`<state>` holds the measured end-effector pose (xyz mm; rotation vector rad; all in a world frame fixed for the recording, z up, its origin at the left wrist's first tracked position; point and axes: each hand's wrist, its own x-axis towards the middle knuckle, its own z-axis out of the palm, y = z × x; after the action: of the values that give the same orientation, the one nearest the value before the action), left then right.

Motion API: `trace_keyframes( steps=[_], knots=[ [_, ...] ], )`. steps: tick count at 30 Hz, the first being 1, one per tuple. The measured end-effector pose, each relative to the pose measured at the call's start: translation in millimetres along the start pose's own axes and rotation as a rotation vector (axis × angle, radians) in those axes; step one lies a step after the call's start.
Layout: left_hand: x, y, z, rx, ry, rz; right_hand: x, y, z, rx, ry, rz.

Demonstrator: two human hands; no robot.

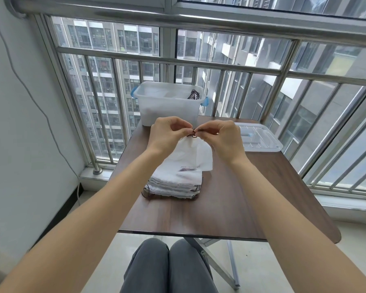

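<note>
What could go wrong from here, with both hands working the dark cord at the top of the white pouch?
1. The left hand and right hand pinch the dark cord with fingertips only; it may slip, and the white pouch would drop.
2. The pouch hangs right over the stack of pouches, so a fall or tug might knock the top ones askew.

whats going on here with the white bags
A seated person holds a white drawstring bag up over a stack of similar bags on the brown table. The left hand and right hand both pinch the dark cord at the bag's top, seemingly tying or tightening it. A clear bin stands behind, its lid off to the right.
</note>
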<state>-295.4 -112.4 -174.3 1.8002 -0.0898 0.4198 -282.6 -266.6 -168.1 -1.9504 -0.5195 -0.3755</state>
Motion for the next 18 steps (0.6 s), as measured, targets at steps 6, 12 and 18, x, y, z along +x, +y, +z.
trace_keyframes(
  steps=[6, 12, 18],
  knots=[
    [-6, 0, -1, 0.100, -0.053, 0.038, -1, 9, 10, -0.327, 0.111, -0.222],
    [-8, 1, -1, 0.119, -0.084, -0.038, -12, 10, 29, -0.558, 0.297, -0.398],
    [-10, 7, -3, 0.073, -0.266, -0.109, -17, 18, 36, -0.460, 0.333, -0.442]
  ],
)
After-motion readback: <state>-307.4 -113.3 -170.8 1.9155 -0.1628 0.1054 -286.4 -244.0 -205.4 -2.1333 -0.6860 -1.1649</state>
